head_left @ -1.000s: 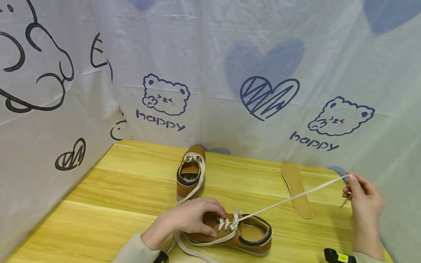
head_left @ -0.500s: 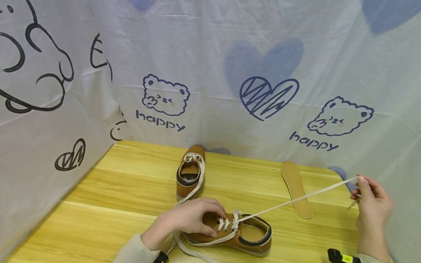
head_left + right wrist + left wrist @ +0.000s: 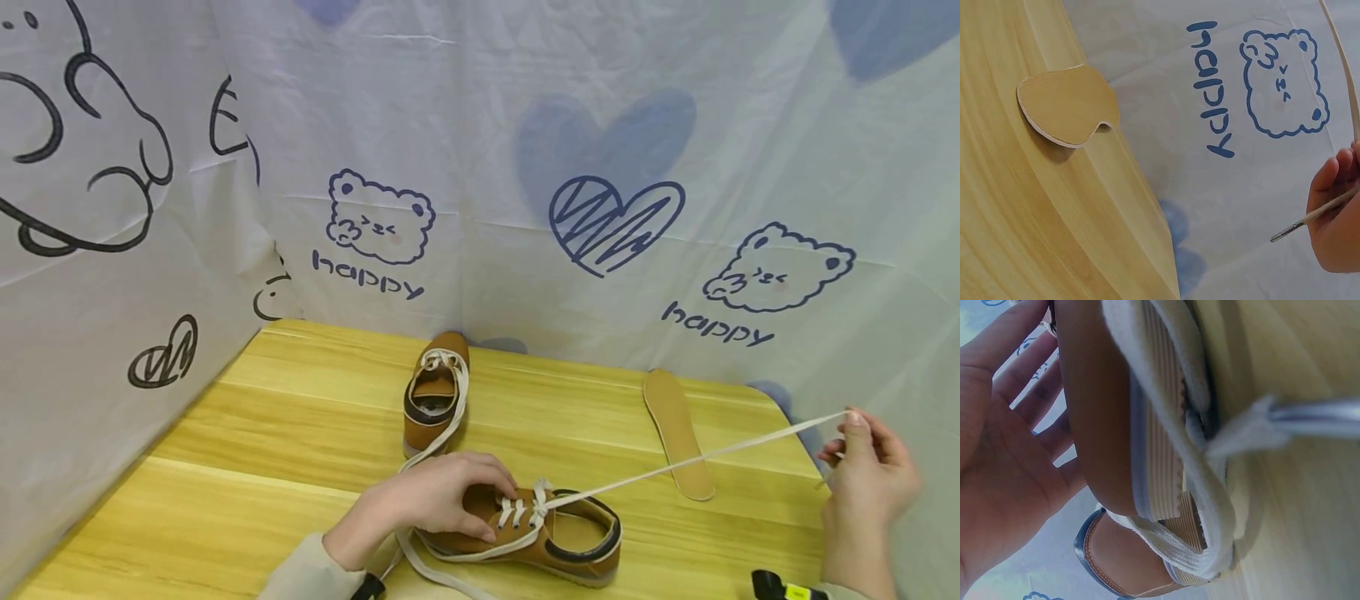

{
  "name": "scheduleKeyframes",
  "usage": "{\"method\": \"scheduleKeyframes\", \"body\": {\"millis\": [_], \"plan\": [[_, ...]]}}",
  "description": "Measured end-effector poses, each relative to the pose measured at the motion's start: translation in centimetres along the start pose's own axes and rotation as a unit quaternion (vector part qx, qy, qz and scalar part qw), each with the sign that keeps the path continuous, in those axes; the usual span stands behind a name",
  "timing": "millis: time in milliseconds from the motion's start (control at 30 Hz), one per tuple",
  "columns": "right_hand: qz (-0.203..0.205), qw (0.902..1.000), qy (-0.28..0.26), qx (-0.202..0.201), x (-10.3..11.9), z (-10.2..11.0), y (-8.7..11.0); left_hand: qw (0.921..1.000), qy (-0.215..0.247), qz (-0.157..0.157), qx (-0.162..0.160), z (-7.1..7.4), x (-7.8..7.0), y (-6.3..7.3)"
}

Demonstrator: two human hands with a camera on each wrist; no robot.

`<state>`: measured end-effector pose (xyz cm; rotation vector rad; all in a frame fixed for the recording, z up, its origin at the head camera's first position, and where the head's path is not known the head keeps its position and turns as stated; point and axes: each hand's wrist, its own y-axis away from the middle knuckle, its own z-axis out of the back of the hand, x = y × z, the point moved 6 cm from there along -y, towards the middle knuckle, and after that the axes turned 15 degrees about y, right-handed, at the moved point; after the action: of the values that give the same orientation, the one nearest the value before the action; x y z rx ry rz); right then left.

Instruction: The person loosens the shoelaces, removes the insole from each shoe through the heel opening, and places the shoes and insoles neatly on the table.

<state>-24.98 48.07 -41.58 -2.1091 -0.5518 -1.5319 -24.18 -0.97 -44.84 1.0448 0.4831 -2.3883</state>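
Note:
A brown lace-up shoe (image 3: 553, 552) lies on the table with its toe to the left. My left hand (image 3: 442, 496) holds it by the toe, thumb on the near side and fingers on the far side; the left wrist view shows the palm beside the toe (image 3: 1097, 419). My right hand (image 3: 873, 467), out past the table's right edge, pinches a white shoelace (image 3: 675, 467). That lace stretches in a straight line from the knot at the shoe's throat. Its tipped end (image 3: 1288, 232) dangles from the right fingers. Another lace length (image 3: 446, 577) trails loose around the toe.
A matching brown shoe (image 3: 426, 435) stands at the back, its lace hanging over its side. A tan insole (image 3: 671, 417) lies on the wooden table (image 3: 315, 400) at the back right, beneath the stretched lace. A printed white cloth (image 3: 480, 275) hangs behind and at the left.
My right hand has moved to the right and slightly down, drawing the lace out longer. The left hand and both shoes have stayed in place.

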Motion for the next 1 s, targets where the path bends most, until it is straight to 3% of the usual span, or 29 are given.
{"method": "scheduleKeyframes", "body": {"millis": [333, 533, 767, 1000], "plan": [[-0.008, 0.9988, -0.028, -0.038, 0.2, 0.3, 0.0, 1.0, -0.003, -0.005, 0.0, 0.2, 0.0, 0.1], [-0.009, 0.9977, -0.018, -0.065, -0.1, 0.6, 0.1, 1.0, -0.002, -0.003, 0.001, 0.2, -0.1, 0.1], [-0.051, 0.9927, -0.047, -0.098, -1.3, 2.1, -0.1, 1.0, 0.0, 0.01, 0.001, 0.1, -0.1, -0.1], [-0.073, 0.9901, -0.08, -0.09, -1.7, 2.1, -0.1, 0.9999, -0.007, 0.009, -0.002, 0.0, 0.0, 0.0]]}}
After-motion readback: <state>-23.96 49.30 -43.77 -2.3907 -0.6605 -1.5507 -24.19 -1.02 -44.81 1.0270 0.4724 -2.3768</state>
